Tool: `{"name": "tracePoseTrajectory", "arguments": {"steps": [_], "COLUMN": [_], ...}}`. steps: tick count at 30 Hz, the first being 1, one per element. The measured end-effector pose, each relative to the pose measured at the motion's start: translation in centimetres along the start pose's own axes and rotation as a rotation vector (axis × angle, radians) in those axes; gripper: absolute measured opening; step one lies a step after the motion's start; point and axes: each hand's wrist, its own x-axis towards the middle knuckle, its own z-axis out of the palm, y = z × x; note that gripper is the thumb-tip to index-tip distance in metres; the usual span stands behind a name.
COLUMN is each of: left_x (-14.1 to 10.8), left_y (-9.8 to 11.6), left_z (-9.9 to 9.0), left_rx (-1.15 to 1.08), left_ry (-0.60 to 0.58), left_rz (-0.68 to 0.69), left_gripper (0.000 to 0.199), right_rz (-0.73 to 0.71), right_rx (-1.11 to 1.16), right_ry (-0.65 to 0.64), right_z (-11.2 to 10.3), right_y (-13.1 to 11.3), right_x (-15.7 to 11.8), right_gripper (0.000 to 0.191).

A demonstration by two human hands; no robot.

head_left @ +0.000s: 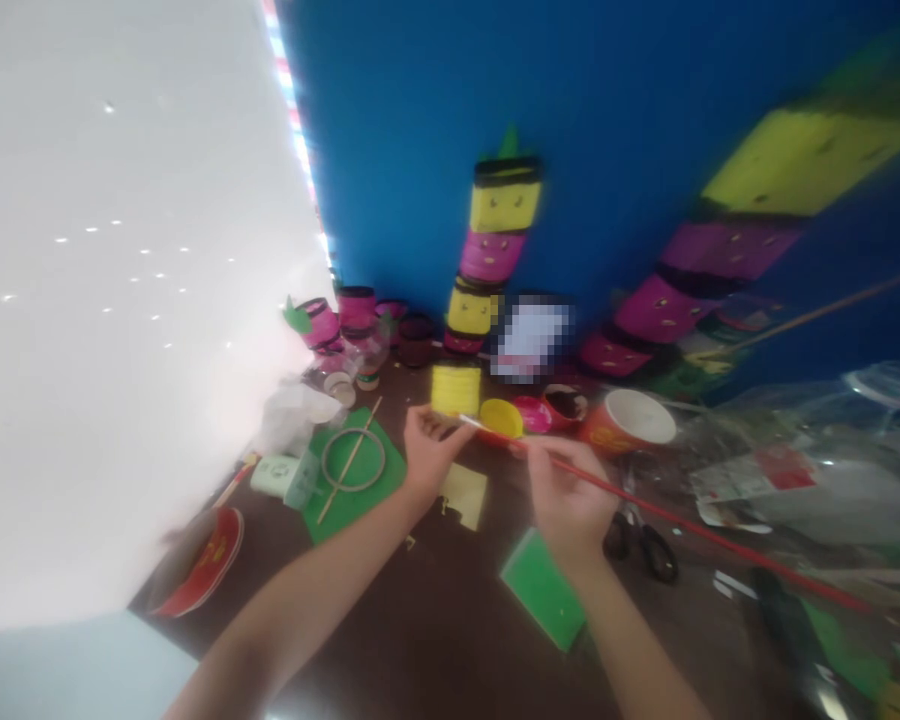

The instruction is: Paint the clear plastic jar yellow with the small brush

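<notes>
My left hand (429, 455) is closed in a pinch just in front of a ridged yellow cylinder (456, 388); what lies between its fingertips is too blurred to make out. In my right hand (570, 490) is a thin brush (671, 518) with a long red handle, its pale tip beside my left thumb. A small yellow tub (501, 418) and a pink tub (532, 413) sit just beyond the brush. Below my left hand lies a cut piece of pale yellow paper (466, 495). A green pad (544, 590) is partly under my right wrist.
Black-handled scissors (656, 550) and a red paper cup (630, 422) are at the right, near clear plastic bags (817, 470). A grey ring (354, 460) and a stick rest on green paper (390, 450) at the left. Stacked yellow and magenta cups with faces (495, 258) stand against the blue wall.
</notes>
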Motion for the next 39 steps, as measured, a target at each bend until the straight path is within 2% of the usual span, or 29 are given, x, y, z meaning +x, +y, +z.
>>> {"name": "tracePoseTrajectory", "arguments": {"steps": [23,31,35,39], "left_x": [-0.1,-0.3,-0.2,-0.1], "left_y": [0.2,0.5,0.5,0.6], "left_z": [0.0,0.0,-0.1,-0.1], "left_rx": [-0.001,-0.027,-0.039,-0.092], "left_ry": [0.005,0.015,-0.007,-0.035], "left_rz": [-0.002,-0.018,-0.018,-0.022], "left_gripper": [0.047,0.047,0.045,0.037], "right_rz": [0.064,0.114,0.164,0.241], "right_rx": [-0.089,-0.013,0.038,0.231], "right_ry": [0.149,0.118,0.179,0.261], "right_z": [-1.8,-1.5,-1.9,-2.3], "right_y": [0.5,0.5,1.5,2.2], "right_x": [1.6,1.6,1.9,2.2], "right_gripper": [0.012,0.014,0.015,0.016]}}
